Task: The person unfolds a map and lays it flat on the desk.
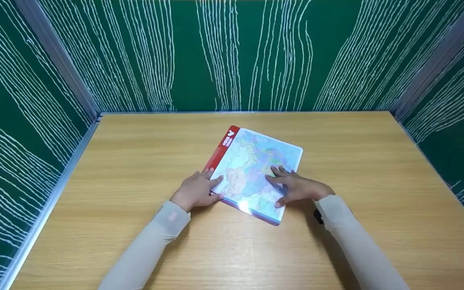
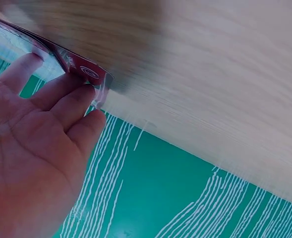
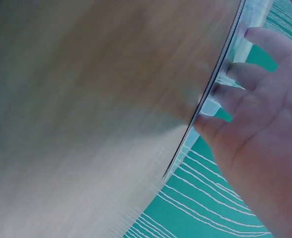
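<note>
A flat rectangular map board [image 1: 252,165] with a coloured map and a red band [image 1: 222,147] lies turned at an angle on the wooden table. My left hand [image 1: 195,191] rests at its lower left corner, some fingertips over the map. In the left wrist view, the left hand's fingers [image 2: 76,106] stretch out and touch the board's red edge [image 2: 88,69]. My right hand [image 1: 298,187] lies over the right side with its fingers spread on the map. The right wrist view shows those fingers [image 3: 232,96] along the board's thin edge [image 3: 217,74].
The wooden table [image 1: 143,145] extends on all sides of the board. Green panels [image 1: 183,52] with wavy white lines stand at the back and both sides, joined by grey corner posts [image 1: 61,56]. A bright light reflection shows on the board's near edge.
</note>
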Motion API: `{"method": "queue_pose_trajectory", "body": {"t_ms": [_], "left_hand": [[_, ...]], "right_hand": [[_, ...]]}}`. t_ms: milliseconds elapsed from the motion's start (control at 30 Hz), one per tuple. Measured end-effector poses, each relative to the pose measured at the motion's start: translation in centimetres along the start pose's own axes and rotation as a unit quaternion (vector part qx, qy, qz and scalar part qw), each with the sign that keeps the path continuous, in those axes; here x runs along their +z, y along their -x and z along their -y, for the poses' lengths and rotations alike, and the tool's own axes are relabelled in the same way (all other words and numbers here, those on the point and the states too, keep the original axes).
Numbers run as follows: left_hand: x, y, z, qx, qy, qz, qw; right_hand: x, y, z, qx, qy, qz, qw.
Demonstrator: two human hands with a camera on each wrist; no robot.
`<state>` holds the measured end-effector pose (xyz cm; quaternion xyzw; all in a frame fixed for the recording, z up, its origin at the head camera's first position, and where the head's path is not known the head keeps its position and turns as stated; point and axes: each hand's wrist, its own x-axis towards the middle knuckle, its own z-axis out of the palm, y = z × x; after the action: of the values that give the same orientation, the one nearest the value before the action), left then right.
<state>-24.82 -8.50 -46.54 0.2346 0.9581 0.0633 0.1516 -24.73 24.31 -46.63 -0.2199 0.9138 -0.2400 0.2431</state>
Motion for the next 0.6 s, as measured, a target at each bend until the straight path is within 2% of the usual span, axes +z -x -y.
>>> {"method": "queue_pose_trajectory", "body": {"t_ms": [433, 600], "left_hand": [[0.15, 0.41, -0.55, -0.007, -0.002, -0.006, 1.0000], [0.25, 0.34, -0.45, -0.003, 0.002, -0.007, 1.0000]], "right_hand": [[-0.50, -0.21, 0.20, 0.017, -0.006, 0.003, 0.9998], [-0.52, -0.46, 0.11, 0.006, -0.018, 0.006, 0.9998]]}}
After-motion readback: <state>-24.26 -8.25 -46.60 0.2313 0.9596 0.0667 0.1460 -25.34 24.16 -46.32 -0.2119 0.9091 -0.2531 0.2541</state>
